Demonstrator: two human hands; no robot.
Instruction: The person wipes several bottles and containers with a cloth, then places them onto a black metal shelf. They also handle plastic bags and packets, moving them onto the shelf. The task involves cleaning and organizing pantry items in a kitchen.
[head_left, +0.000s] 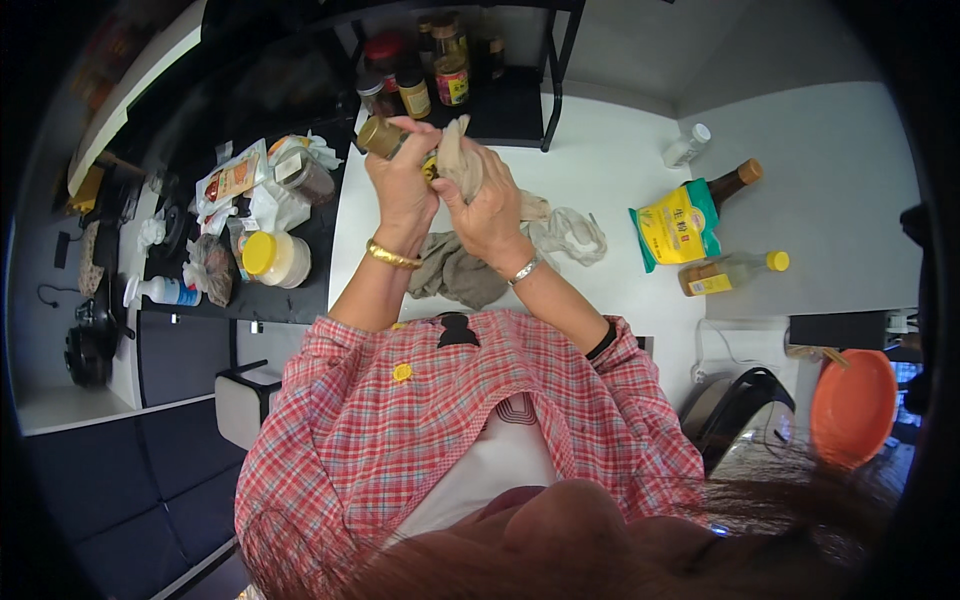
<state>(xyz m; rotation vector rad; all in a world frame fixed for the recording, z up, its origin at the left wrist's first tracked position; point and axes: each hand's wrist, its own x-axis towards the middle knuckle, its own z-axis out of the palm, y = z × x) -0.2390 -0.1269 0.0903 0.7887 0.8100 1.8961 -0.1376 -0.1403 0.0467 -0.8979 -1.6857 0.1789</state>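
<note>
My left hand (406, 180), with a gold bangle at its wrist, grips a jar with a gold lid (381, 138), tilted above the white counter. A light beige cloth (460, 159) is bunched against the jar's lower part under my right hand (491, 206), which wears a silver bracelet. Most of the jar's body is hidden by the fingers and cloth. Beneath my wrists lies a crumpled grey-brown cloth (466, 274). To its right is a thin translucent plastic bag (574, 236), beside another beige piece of cloth (534, 208).
A black rack (510, 135) with several bottles and jars stands behind my hands. At right are a yellow-green starch packet (677, 229), a yellow-capped bottle (731, 275), a dark bottle (731, 184) and a white-capped shaker (684, 148). Bags and a yellow-lidded jar (279, 259) crowd the black surface at left.
</note>
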